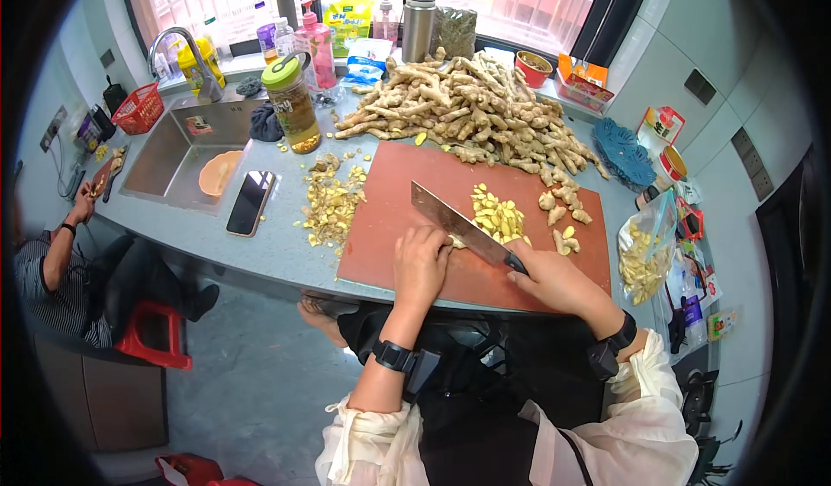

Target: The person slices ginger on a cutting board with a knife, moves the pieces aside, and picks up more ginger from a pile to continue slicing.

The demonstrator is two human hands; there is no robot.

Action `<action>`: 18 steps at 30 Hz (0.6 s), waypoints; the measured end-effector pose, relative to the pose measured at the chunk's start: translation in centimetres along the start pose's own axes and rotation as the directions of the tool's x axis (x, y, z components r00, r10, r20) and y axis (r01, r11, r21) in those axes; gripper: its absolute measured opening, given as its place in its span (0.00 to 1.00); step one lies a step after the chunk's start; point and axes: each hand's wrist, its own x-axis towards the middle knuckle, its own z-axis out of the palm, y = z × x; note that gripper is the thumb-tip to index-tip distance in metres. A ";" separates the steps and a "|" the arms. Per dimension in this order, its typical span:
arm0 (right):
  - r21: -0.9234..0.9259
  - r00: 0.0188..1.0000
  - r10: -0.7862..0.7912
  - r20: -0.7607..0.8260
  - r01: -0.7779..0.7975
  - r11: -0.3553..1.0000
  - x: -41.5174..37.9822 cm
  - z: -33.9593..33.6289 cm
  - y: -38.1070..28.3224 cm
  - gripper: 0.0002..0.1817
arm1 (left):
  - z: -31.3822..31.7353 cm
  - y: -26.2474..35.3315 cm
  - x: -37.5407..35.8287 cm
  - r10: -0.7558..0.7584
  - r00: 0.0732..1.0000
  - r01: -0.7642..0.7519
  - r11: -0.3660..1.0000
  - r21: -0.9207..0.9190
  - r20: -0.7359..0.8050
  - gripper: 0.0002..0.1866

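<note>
My right hand [554,276] is closed round the black handle of a cleaver [459,225], whose wide blade slants across the red-brown cutting board [389,200]. My left hand [421,265] is on the board left of the blade, its fingers curled over a small piece of ginger [457,242] that is mostly hidden. Beyond the blade lies a heap of yellow ginger slices [498,216]. Whole ginger knobs [567,196] and a cut piece [567,242] sit at the board's right side. A big pile of ginger root [467,101] covers the counter behind the board.
Ginger peelings [331,209] and a phone [251,202] lie left of the board, near a green-lidded bottle [293,105] and the sink [156,170]. A plastic bag of ginger [639,257] is at right. Another person [56,270] sits at far left beside a red stool [151,334].
</note>
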 end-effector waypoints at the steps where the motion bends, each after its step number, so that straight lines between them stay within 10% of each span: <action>1: -0.015 1.000 -0.006 0.002 0.006 1.000 0.1 0.0 0.0 0.19 | 0.0 0.0 0.0 0.002 1.000 -0.002 1.000 0.001 -0.001 0.04; 18: -0.065 1.000 -0.004 -0.004 0.004 0.998 3.2 1.3 -1.3 0.16 | -0.2 0.2 -0.1 -0.003 1.000 0.003 0.999 0.032 0.004 0.04</action>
